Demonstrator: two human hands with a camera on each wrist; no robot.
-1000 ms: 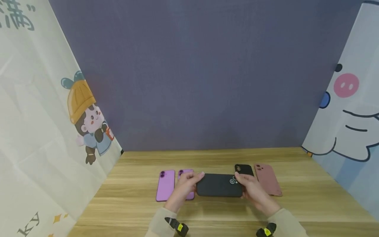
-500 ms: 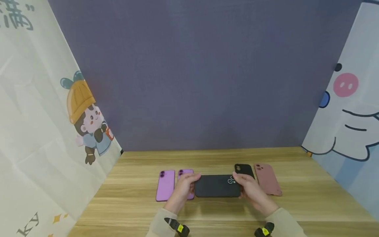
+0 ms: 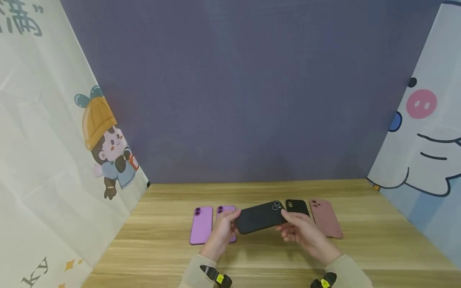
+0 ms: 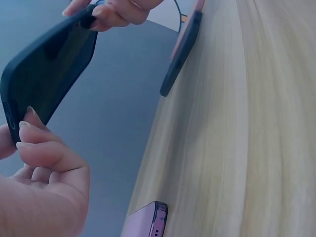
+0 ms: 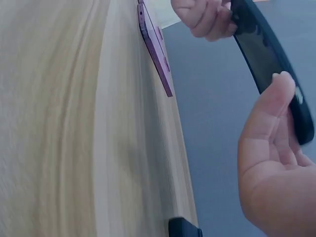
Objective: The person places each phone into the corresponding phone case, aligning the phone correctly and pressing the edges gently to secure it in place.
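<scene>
A black-backed phone, its round camera lenses at the upper right corner, is held above the table and tilted with the right end higher. My left hand pinches its left end. My right hand holds the lens end, thumb on the corner, some fingers curled below the edge. From the left wrist view, the dark glossy underside of the phone shows between both hands. Behind the right hand lies a flat black phone or case, partly covered. One purple phone is mostly hidden by the left hand.
Another purple phone lies left of the left hand. A pink phone or case lies at the right beside the black one. The wooden table ends at a dark grey back panel; printed cloths flank both sides.
The black-backed phone has gone from nearly level to tilted, its right end raised. The right hand's fingers now show below it. The phones and cases on the table have not moved.
</scene>
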